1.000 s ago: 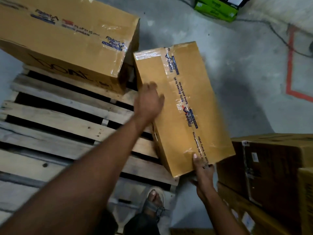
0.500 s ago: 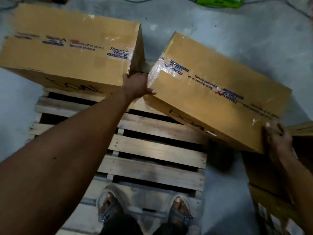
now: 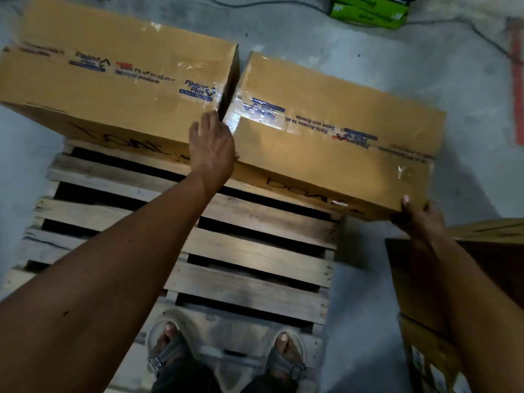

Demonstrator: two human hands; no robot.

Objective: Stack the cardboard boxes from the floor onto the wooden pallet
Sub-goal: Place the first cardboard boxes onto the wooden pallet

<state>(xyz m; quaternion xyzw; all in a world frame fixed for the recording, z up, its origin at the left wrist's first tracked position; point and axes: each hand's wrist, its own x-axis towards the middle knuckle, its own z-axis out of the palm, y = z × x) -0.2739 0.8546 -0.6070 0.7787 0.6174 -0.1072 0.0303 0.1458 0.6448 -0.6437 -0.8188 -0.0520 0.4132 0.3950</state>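
Observation:
Two long taped cardboard boxes lie end to end along the far edge of the wooden pallet (image 3: 249,251). The left box (image 3: 113,80) rests there alone. I hold the right box (image 3: 334,131) with both hands. My left hand (image 3: 211,148) grips its near left corner, right at the narrow gap between the two boxes. My right hand (image 3: 416,215) holds its near right bottom corner, which overhangs the pallet's right side. More cardboard boxes (image 3: 482,265) are stacked on the floor at my right.
I stand on the pallet's near edge in sandals (image 3: 226,355). Green boxes (image 3: 368,11) and a black cable lie on the grey concrete floor beyond. Red floor tape (image 3: 517,95) runs along the right edge.
The right box swung from pointing away from me to lying crosswise, then came down and closed up against the left box. Both hands travelled with it.

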